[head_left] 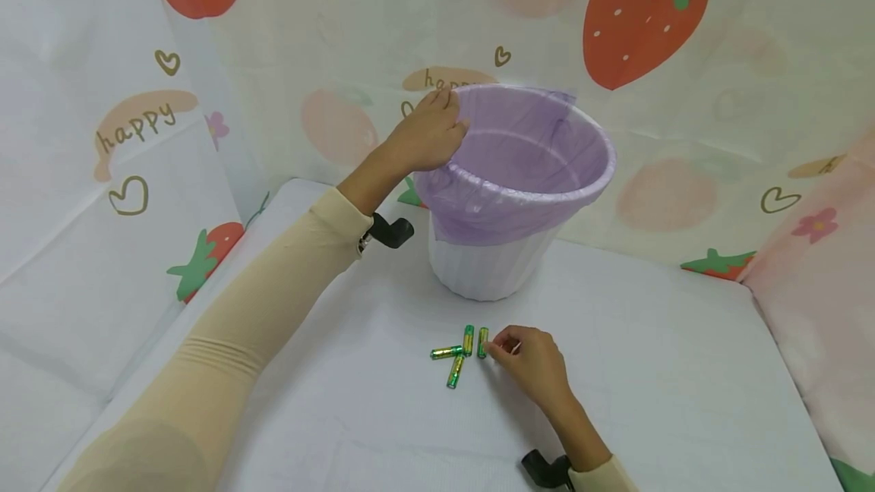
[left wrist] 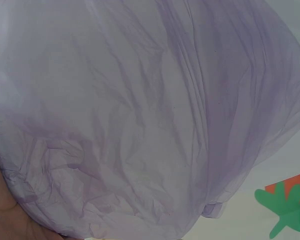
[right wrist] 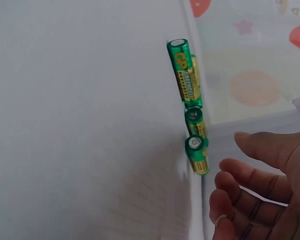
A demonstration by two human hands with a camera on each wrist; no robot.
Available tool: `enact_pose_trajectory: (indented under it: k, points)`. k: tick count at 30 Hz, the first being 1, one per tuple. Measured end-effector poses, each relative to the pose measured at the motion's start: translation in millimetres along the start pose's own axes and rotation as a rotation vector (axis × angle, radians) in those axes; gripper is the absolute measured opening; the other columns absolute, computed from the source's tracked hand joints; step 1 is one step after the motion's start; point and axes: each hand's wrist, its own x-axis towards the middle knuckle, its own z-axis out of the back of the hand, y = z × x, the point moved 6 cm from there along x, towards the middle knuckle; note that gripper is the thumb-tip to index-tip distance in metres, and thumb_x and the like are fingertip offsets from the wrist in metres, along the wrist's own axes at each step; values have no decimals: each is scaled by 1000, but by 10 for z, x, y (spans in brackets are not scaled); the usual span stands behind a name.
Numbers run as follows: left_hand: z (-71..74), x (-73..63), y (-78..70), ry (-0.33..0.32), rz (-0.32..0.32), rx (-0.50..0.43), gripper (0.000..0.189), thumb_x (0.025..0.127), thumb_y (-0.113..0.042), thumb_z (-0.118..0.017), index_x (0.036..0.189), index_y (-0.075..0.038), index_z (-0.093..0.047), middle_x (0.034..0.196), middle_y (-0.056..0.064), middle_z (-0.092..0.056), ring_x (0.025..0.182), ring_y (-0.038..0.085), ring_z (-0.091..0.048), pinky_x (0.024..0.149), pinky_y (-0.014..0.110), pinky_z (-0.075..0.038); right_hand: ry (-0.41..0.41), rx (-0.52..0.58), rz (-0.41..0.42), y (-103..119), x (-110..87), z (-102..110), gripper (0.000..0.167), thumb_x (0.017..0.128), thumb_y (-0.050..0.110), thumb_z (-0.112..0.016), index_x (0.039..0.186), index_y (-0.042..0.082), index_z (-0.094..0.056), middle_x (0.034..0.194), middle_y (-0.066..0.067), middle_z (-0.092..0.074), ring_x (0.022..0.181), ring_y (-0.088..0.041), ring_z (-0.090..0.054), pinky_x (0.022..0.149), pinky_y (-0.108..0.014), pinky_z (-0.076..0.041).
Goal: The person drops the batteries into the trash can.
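A white trash bin [head_left: 472, 268] stands upright at the back of the table, lined with a thin purple plastic bag [head_left: 492, 215] folded over its rim. My left hand [head_left: 432, 131] grips the bin's left rim through the bag; its fingertips are partly hidden. In the left wrist view the crinkled bag [left wrist: 135, 115] fills most of the picture. Several green and yellow batteries [head_left: 456, 372] lie close together in front of the bin. Right beside the rightmost battery [head_left: 482, 342] is my right hand [head_left: 536, 363], its fingers loosely bent and apart from the batteries [right wrist: 184, 72] in the right wrist view.
A white cloth [head_left: 683, 370] covers the table. Behind it hangs a curtain [head_left: 683, 135] printed with strawberries, hearts and "happy". A black wrist camera [head_left: 391, 231] sits on the left forearm, another black camera [head_left: 544, 469] on the right.
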Motion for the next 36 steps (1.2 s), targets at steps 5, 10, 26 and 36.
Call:
enact_pose_trajectory:
  k: [5,10,26,36]
  points:
    - [-4,1,1,0,2,3,63,111,-29,-22,156,13,-9,167,27,-2,156,33,2,126,34,4,36,-26,-33,-13,-1,-47,19,87,26,-82,74,15,-72,64,8,-60,55,-10,-49,45,-24,-39]
    - [3,-5,4,-2,9,-3,64,111,-30,-22,157,12,-8,167,26,-1,156,33,2,126,35,4,65,-61,-43,-35,6,-94,21,87,27,-82,72,16,-71,63,8,-59,55,-10,-49,46,-25,-40]
    - [1,-6,3,4,11,-18,64,111,-30,-22,157,12,-8,167,26,-1,156,34,3,127,36,3,102,-126,-35,18,20,-141,23,84,28,-84,73,16,-67,65,8,-59,57,-9,-50,47,-25,-41]
    - [-6,-16,2,18,21,-21,64,111,-31,-21,158,11,-6,167,25,1,156,33,4,126,35,3,122,-149,-29,51,47,-159,24,86,27,-81,72,15,-66,65,6,-59,56,-10,-49,45,-25,-40]
